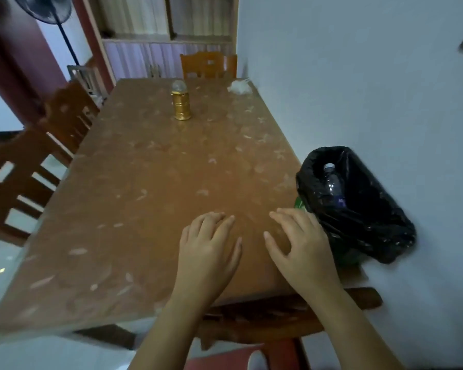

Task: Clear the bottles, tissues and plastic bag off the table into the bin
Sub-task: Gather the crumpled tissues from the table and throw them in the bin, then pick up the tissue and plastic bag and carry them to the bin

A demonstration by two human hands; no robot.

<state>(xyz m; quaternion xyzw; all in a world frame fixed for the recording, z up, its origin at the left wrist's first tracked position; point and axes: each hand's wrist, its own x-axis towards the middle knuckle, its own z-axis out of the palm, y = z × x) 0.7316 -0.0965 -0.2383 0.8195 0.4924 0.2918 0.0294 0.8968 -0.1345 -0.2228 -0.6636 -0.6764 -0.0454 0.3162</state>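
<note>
On the near edge of the brown patterned table, the left hand and right hand lie flat, each grip spread and empty. A clear plastic bottle stands inside the black-lined bin beside the table; crumpled white tissue sits at the far corner.

Left hand & right hand bare, no sleeves/rings, short nails.

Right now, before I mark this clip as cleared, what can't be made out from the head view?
- Bin: its black liner hides everything below the bottle.
- White clump at the table's far corner: too small and blurred to tell tissue from plastic bag.
- Green item by the bin: mostly hidden behind the right hand and liner.
- Left hand: the palm faces down, unseen.
</note>
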